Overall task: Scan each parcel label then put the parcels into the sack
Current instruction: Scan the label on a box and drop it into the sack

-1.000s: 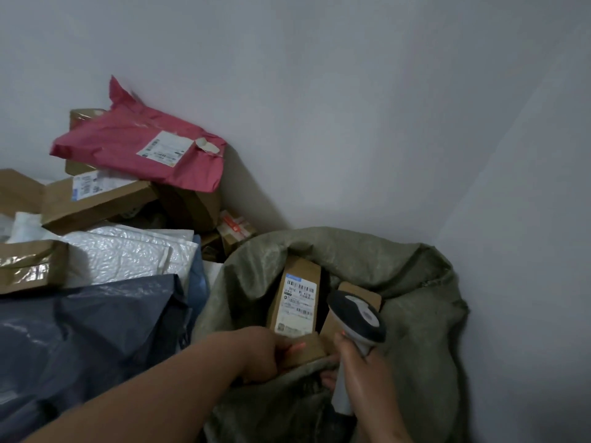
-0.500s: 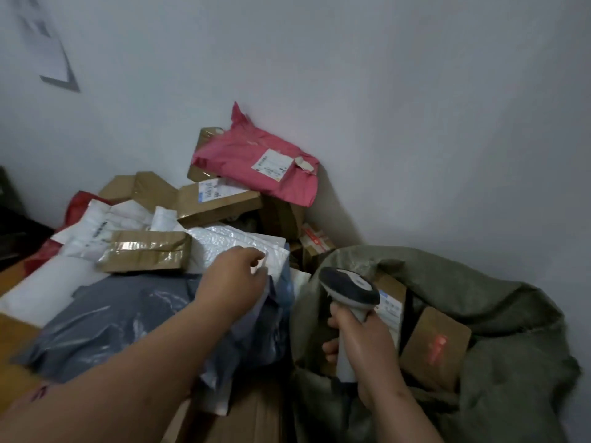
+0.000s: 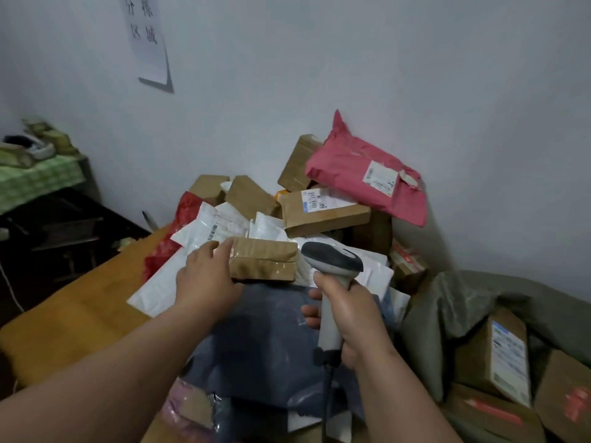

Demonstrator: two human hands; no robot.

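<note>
Fingers of the left hand are laid over the near left end of a small taped brown parcel, with the thumb brought under its near edge; a light grip on the parcel is judged to be forming rather than complete. No label is seen on the parcel's upper face, so it is judged that the parcel should be lifted clear of the heap and turned until its label faces the scanner before anything is triggered. A firmer hold across the short end is advised, since the glossy tape may slide. The scanner is gripped by its handle in the right hand, just beside the parcel's right end, its head level with the parcel and aimed over the heap.

Beneath both hands a grey plastic mailer is spread, with white mailers under the parcel. Farther back, a labelled brown box is stacked, and a pink mailer is propped against the wall. All of this is carried by an orange-brown worktop. The sack is stood open well to the right of the parcel, beyond the right hand, with boxes already lying inside.
</note>
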